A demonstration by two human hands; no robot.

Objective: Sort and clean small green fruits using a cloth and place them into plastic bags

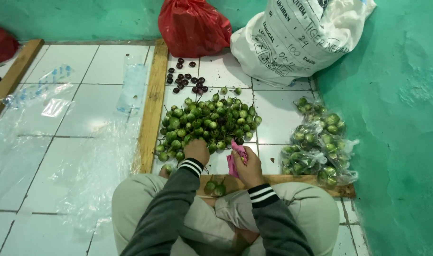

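white printed sack (297,38), red bag (193,26), clear filled bags (318,149)

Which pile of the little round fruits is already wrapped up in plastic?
The green fruits on the right, beside the green wall, sit in clear bags; the big green pile and dark ones lie loose.

One head-worn camera looks steeply down, close over the lap, onto the tiled floor (83,109).
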